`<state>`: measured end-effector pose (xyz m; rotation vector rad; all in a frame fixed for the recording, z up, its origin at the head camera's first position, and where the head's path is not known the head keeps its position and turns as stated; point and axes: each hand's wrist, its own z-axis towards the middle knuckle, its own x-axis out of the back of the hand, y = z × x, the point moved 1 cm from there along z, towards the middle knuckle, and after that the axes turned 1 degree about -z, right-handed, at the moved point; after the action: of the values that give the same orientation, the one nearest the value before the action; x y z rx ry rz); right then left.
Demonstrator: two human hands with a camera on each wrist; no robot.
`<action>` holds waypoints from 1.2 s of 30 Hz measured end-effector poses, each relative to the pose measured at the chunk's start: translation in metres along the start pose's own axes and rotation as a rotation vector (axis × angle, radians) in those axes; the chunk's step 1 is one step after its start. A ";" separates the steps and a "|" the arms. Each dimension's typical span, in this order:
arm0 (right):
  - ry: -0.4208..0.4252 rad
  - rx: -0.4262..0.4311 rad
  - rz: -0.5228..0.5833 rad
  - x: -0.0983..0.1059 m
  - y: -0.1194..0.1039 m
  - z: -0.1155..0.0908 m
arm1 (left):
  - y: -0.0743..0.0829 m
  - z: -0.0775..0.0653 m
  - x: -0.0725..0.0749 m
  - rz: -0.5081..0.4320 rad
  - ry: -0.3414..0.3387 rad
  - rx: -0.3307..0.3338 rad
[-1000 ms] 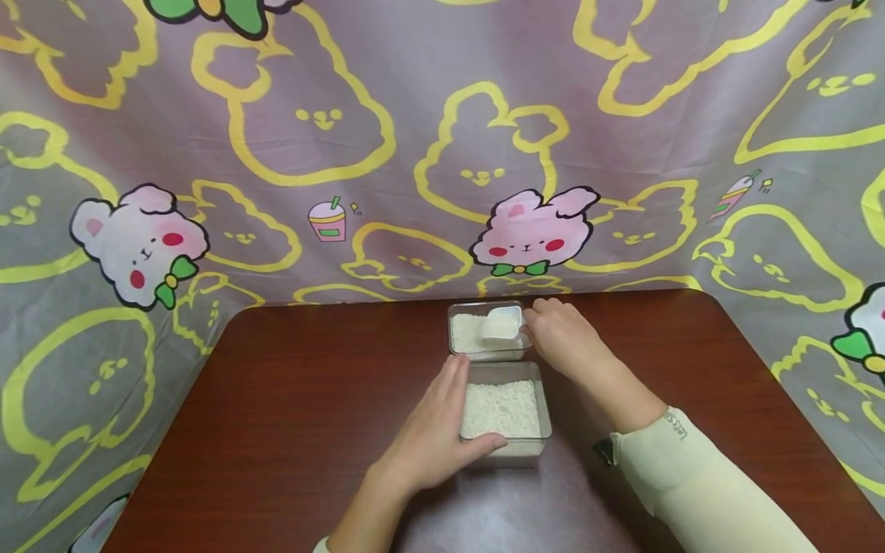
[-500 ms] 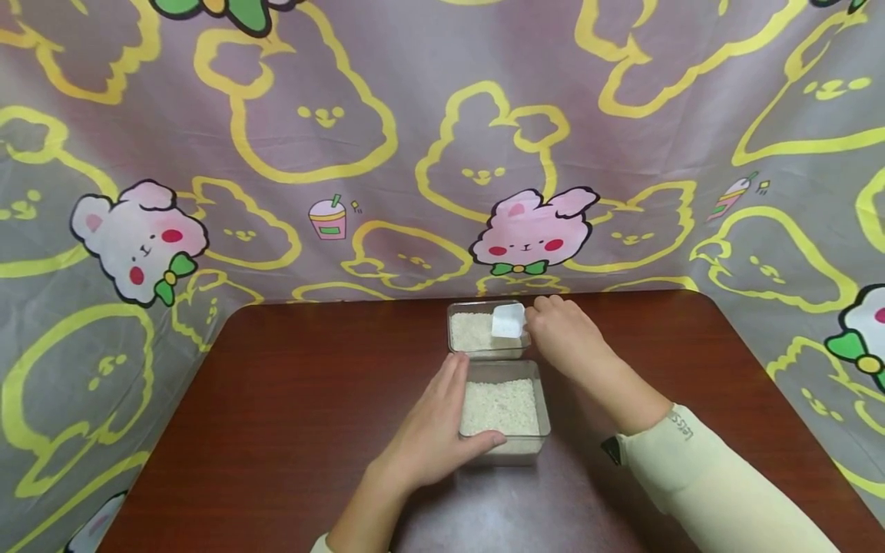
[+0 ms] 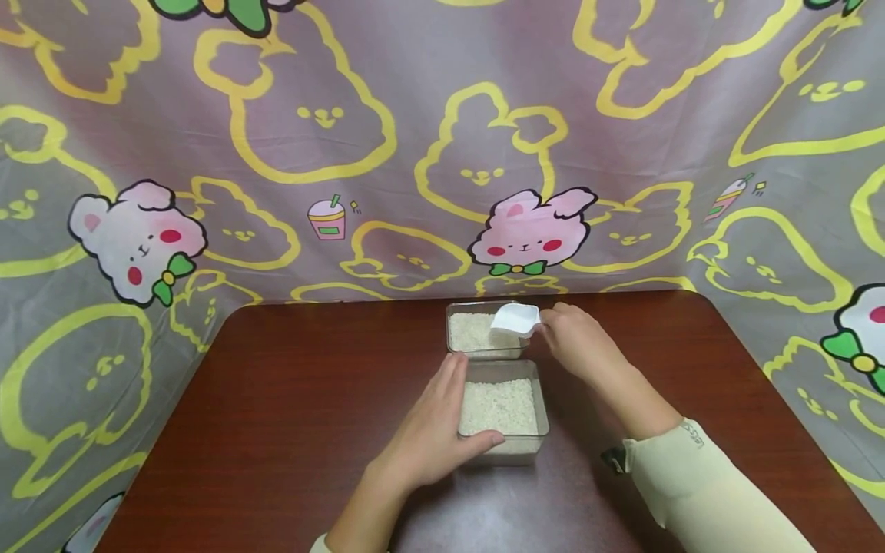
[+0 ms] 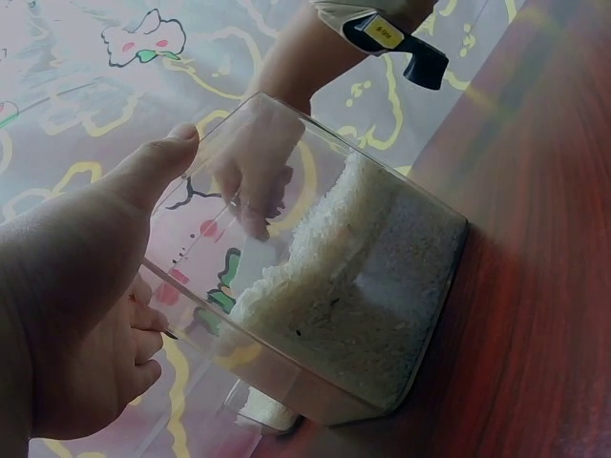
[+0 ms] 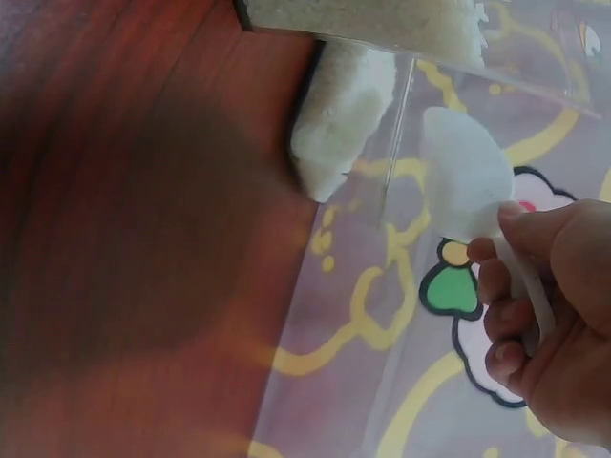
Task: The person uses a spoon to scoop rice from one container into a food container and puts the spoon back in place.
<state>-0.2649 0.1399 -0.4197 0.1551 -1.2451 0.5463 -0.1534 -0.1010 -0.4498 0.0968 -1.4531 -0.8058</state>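
Note:
A clear plastic box of rice (image 3: 501, 407) stands near the middle of the table. My left hand (image 3: 432, 430) holds it at its left side, thumb along the front rim and fingertips by the far left corner. Just behind it is a smaller clear box of rice (image 3: 470, 332). My right hand (image 3: 581, 342) pinches the handle of a white scoop (image 3: 515, 319) between thumb and curled fingers. The scoop hangs tilted over the right part of the smaller box, its visible inside bare white. In the right wrist view, the scoop (image 5: 466, 176) is above the small box's rim.
Both boxes stand on a dark red-brown wooden table (image 3: 311, 415). A patterned curtain (image 3: 394, 153) with cartoon bears and rabbits rises behind the table's far edge and on both sides. A black strap piece (image 3: 614, 461) hangs at the right sleeve cuff.
One second ago the scoop held rice over the smaller box; it then tipped over, and now has turned back and shifted slightly right, bare inside. My left hand has stayed on the larger box.

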 end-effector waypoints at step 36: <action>0.007 0.420 -0.244 0.063 -0.074 -0.062 | -0.001 0.001 -0.001 -0.028 0.005 0.005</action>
<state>-0.1631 0.1203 -0.3684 0.6493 -1.0722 0.5888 -0.1541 -0.1005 -0.4513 0.1227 -1.4517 -0.8240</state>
